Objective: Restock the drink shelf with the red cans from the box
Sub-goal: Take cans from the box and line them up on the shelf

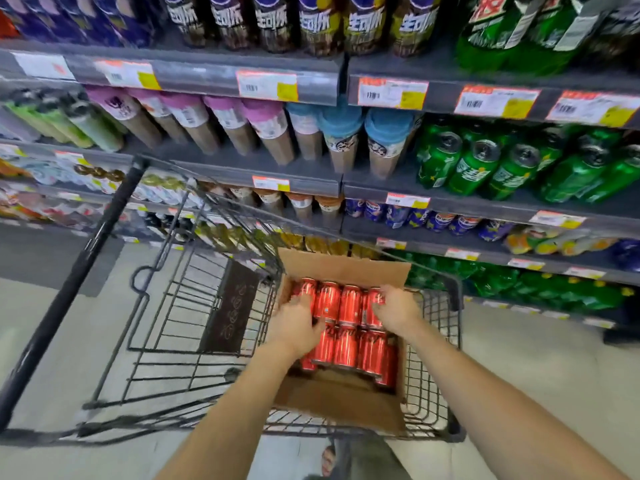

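Several red cans (348, 327) lie on their sides in two rows inside an open cardboard box (343, 403). The box stands in the right part of a black wire shopping cart (194, 327). My left hand (298, 325) lies on the cans at the left side of the box, its fingers curled round one of them. My right hand (398, 308) reaches the far right can of the back row, with its fingers wrapped over that can. The drink shelf (450, 206) runs across the view behind the cart, full of bottles and cans.
Green cans (485, 168) fill the right of the middle shelf, and brown cup drinks (277, 140) with pink and blue lids fill its left. Blue cans (433, 220) sit one shelf lower, green bottles near the floor. The cart's black handle (79, 282) slants across the left. Pale floor surrounds the cart.
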The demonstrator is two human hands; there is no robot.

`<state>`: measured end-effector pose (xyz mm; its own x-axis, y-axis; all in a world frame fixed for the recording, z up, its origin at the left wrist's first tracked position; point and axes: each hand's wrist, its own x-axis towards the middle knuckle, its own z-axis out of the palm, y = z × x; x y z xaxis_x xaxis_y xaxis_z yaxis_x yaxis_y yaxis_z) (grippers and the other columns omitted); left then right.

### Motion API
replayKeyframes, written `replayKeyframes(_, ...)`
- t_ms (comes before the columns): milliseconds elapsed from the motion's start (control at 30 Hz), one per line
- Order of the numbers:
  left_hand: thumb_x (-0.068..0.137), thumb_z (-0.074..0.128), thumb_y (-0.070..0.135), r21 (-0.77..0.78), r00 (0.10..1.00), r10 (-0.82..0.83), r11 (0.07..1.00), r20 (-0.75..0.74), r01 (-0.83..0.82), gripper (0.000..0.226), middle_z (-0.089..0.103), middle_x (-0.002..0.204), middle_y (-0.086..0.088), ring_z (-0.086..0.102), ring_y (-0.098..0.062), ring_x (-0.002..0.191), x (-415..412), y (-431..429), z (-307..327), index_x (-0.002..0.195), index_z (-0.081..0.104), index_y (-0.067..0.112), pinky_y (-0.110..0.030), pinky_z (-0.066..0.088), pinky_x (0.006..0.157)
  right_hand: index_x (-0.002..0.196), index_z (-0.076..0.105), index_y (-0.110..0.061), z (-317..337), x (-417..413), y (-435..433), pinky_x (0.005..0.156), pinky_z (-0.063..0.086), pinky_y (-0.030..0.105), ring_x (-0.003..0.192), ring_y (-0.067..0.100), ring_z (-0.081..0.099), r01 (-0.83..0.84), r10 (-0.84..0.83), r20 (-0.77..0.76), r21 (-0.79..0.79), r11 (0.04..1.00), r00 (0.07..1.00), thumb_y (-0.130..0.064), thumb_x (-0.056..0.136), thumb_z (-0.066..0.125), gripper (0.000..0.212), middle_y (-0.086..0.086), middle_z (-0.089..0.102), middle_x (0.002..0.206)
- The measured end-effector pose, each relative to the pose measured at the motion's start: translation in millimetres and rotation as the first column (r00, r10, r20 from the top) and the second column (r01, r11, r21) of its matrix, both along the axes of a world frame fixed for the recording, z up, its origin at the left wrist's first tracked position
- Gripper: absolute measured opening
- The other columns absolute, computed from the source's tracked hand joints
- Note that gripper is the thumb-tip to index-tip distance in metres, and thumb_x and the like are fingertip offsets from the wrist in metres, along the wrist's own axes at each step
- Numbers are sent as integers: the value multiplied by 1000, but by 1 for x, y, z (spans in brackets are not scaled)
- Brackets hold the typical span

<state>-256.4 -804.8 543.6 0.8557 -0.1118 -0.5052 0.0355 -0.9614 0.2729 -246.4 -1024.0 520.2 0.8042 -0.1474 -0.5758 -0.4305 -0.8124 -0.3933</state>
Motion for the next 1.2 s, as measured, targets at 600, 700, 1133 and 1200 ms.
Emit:
replayKeyframes(600,91,71,33,-212,919,193,937,-344,-277,64,61,137,-17,56,-33,131,81,-79,-206,143,49,5,-38,45,109,118,60,-9,-195,43,-23,91,53,38,107,33,66,420,-407,-199,26,907,892,-49,78,73,58,13,70,113)
replayKeyframes(700,87,74,29,-197,934,212,941,-289,-274,61,62,132,-18,60,-34,123,83,-91,-225,137,49,6,-37,48,101,118,64,-9,-215,46,-25,95,50,35,113,33,62,410,-398,-209,16,912,893,-51,69,80,66,15,68,117)
replayKeyframes(1133,79,87,38,-83,924,293,943,-247,-321,91,43,146,-15,49,-34,134,64,-104,-267,145,34,6,-49,53,98,131,51,-17,-236,33,-16,94,48,32,116,29,61,512,-495,-161,86,855,854,-45,61,89,84,12,64,123)
replayKeyframes(1200,78,87,39,-97,924,299,939,-238,-329,93,42,145,-16,48,-35,134,64,-104,-267,146,35,4,-47,51,101,131,53,-17,-235,31,-15,91,47,29,115,28,62,521,-507,-135,100,848,851,-41,64,89,80,10,66,122)
